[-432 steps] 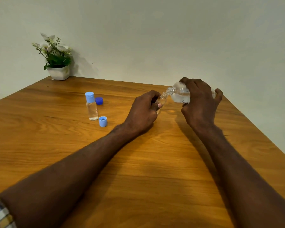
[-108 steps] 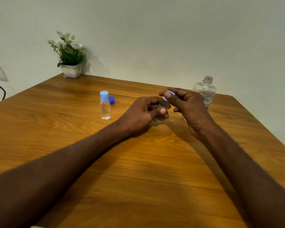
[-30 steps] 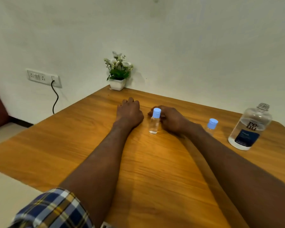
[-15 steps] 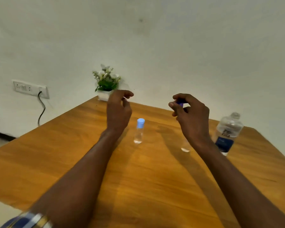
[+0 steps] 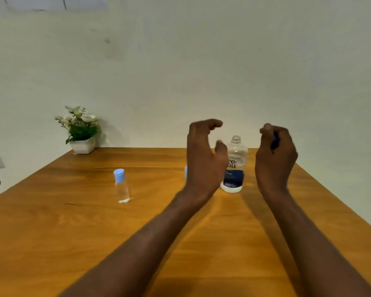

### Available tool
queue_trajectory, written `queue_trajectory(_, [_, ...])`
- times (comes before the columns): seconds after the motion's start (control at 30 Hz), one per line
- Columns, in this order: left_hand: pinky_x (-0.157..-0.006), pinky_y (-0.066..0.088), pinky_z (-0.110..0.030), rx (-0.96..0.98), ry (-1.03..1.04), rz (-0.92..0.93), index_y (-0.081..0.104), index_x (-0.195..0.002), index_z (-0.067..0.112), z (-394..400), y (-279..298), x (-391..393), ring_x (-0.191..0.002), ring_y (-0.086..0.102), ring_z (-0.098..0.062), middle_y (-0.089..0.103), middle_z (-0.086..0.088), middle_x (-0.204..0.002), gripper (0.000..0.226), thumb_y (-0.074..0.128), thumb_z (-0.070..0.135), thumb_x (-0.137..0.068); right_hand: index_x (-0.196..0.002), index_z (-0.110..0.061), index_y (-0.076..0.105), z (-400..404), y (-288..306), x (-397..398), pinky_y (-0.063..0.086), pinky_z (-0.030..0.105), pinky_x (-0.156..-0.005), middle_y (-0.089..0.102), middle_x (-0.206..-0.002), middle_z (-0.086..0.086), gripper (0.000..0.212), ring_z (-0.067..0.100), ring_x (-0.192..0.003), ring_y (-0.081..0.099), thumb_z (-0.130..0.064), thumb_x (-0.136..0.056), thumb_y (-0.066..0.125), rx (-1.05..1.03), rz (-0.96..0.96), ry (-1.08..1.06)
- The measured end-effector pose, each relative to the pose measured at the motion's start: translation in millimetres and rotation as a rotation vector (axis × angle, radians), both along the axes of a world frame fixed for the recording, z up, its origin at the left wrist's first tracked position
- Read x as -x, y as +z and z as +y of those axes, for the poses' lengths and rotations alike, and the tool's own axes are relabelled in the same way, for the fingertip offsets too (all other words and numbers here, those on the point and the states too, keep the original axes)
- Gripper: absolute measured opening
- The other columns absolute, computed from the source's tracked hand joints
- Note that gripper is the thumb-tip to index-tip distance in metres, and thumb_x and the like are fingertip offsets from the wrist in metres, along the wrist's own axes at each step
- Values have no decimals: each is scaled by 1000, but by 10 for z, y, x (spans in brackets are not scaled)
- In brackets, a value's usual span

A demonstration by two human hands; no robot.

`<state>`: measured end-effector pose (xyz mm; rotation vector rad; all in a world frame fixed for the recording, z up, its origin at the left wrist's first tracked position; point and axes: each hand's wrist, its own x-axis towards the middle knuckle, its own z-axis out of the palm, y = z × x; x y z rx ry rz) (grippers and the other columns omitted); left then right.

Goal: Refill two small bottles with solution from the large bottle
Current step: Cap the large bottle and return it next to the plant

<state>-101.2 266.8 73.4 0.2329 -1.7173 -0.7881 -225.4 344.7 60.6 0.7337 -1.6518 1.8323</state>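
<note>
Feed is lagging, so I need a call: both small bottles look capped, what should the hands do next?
Probably bring the right hand, which pinches the dark blue cap, onto the large bottle, while the open left hand steadies it. Its threaded neck is bare; the small bottle is capped.

small bottle [image 5: 121, 186] left, large bottle [image 5: 234, 168] right

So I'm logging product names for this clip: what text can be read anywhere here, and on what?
"re-" above "nu": on the white label of the large bottle, its left edge hidden by the left hand.
Small print on that bottle's dark blue band: too blurred to read.
Nothing else shows any text.
</note>
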Motion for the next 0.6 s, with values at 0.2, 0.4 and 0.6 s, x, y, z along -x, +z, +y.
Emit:
queue_trajectory(0.2, [-107, 28, -10, 37, 65, -93, 45, -144, 14, 142, -222, 397, -137, 41, -16, 43, -4, -146, 62, 67, 12, -87, -122, -16, 61, -30, 20, 99, 44, 10, -67, 64, -92, -9, 25, -4, -75, 59, -35, -109, 50, -65, -22, 57])
queue_trajectory(0.4, [-90, 21, 12, -71, 31, -199, 31, -155, 19, 76, -607, 405, -144, 35, -10, 36, 0, -158, 74, 70, 21, -93, -117, -17, 70, -71, 10, 92, 48, 9, -74, 70, -107, -7, 27, 5, -89, 64, -34, -97, 72, -113, -45, 137])
queue_trajectory(0.6, [-107, 41, -21, -235, -80, -311, 22, -160, 25, 6, -690, 479, -145, 42, -15, 38, 2, -162, 83, 73, 24, -94, -132, -23, 63, -64, -1, 71, 46, 3, -77, 69, -117, -11, 35, 3, -96, 65, -24, -98, 71, -185, 8, 137])
